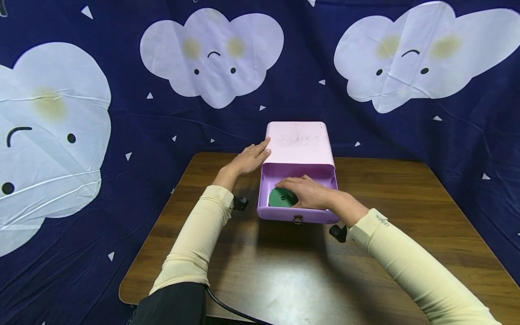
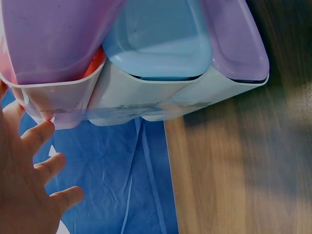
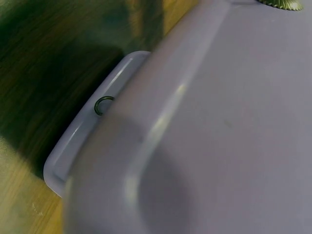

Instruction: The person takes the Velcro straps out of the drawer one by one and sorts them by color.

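A pink drawer cabinet (image 1: 300,142) stands on the table with its purple top drawer (image 1: 280,213) pulled out toward me. Inside the drawer, my right hand (image 1: 313,193) grips a green disc (image 1: 280,198) with a small hole at its centre, fingers over the far edge and thumb by the near one. My left hand (image 1: 251,159) rests against the cabinet's left side, fingers extended; in the left wrist view that hand (image 2: 29,170) has its fingers spread at the top tier. The right wrist view shows the drawer front (image 3: 234,126) up close, while the right hand is hidden there.
The wooden table (image 1: 284,280) carries the cabinet near its far edge, before a dark blue cloud-print curtain (image 1: 243,122). A blue drawer (image 2: 161,39) sits among the lower tiers. Ring pulls (image 3: 103,105) stick out from the drawer fronts. A black cable (image 1: 231,309) crosses the near edge.
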Action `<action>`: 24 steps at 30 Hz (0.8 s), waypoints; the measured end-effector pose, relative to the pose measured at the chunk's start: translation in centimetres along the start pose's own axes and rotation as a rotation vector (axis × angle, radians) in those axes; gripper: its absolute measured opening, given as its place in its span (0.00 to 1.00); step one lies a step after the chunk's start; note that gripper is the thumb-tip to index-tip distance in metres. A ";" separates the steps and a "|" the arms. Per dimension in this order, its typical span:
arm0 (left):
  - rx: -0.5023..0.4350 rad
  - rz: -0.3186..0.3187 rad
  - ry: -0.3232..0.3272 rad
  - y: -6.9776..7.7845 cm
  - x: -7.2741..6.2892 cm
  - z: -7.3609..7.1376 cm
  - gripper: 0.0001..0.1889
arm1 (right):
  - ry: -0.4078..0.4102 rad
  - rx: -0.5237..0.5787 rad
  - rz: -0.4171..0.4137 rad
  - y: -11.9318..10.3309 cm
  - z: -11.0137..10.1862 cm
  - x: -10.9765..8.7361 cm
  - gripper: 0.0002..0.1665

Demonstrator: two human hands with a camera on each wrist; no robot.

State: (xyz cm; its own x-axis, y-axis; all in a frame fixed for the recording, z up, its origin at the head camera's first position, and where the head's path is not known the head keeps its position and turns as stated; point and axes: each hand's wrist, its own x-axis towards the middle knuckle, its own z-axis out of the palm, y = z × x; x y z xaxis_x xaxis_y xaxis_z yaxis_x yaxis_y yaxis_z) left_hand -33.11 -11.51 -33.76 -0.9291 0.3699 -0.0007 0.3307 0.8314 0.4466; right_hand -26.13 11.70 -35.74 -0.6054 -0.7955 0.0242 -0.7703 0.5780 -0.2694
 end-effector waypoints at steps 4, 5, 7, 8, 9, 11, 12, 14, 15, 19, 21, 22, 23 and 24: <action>-0.006 -0.004 -0.004 0.1 -0.1 0.0 0.30 | 0.020 -0.014 -0.007 0.0 -0.2 -0.2 0.43; -0.008 -0.005 -0.005 0.1 -0.1 0.0 0.30 | 0.026 -0.017 -0.007 0.0 -0.2 -0.2 0.43; -0.008 -0.005 -0.005 0.1 -0.1 0.0 0.30 | 0.040 -0.023 -0.010 0.0 -0.3 -0.3 0.43; -0.010 -0.006 -0.005 0.1 -0.1 0.0 0.30 | 0.049 -0.028 -0.012 0.0 -0.4 -0.3 0.43; -0.010 -0.005 -0.003 0.1 -0.1 0.0 0.30 | 0.057 -0.030 -0.014 0.0 -0.5 -0.4 0.43; -0.010 -0.004 0.000 0.1 -0.1 0.0 0.30 | 0.075 -0.037 -0.017 -0.1 -0.7 -0.4 0.44; -0.011 -0.004 0.000 0.1 -0.1 0.0 0.30 | 0.086 -0.040 -0.018 -0.1 -0.9 -0.5 0.45; -0.016 -0.007 -0.001 0.1 -0.1 0.0 0.30 | 0.106 -0.039 -0.018 -0.2 -1.3 -0.6 0.45; -0.018 -0.008 -0.001 0.1 -0.1 0.0 0.30 | 0.115 -0.035 -0.016 -0.2 -1.5 -0.7 0.46; -0.016 -0.011 -0.007 0.1 -0.2 -0.1 0.30 | 0.134 -0.001 0.007 -0.1 -2.5 -1.1 0.47; -0.009 -0.006 -0.009 0.2 -0.1 -0.1 0.30 | 0.139 0.015 0.022 -0.1 -3.1 -1.5 0.48; -0.006 -0.004 -0.009 0.2 -0.1 -0.1 0.30 | 0.142 0.022 0.029 -0.1 -3.4 -1.7 0.48; -0.002 0.000 -0.009 0.2 -0.1 -0.1 0.30 | 0.149 0.022 0.032 0.0 -3.7 -1.9 0.49; -0.001 0.003 -0.008 0.2 -0.1 -0.1 0.30 | 0.157 0.024 0.034 0.1 -4.0 -2.2 0.49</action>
State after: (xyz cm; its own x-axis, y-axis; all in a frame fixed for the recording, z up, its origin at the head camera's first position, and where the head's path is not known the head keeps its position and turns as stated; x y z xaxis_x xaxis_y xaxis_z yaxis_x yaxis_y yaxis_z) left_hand -32.97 -11.40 -33.55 -0.9268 0.3754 -0.0068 0.3329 0.8300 0.4475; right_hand -25.65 14.19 -31.94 -0.6560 -0.7366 0.1645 -0.7453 0.5978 -0.2954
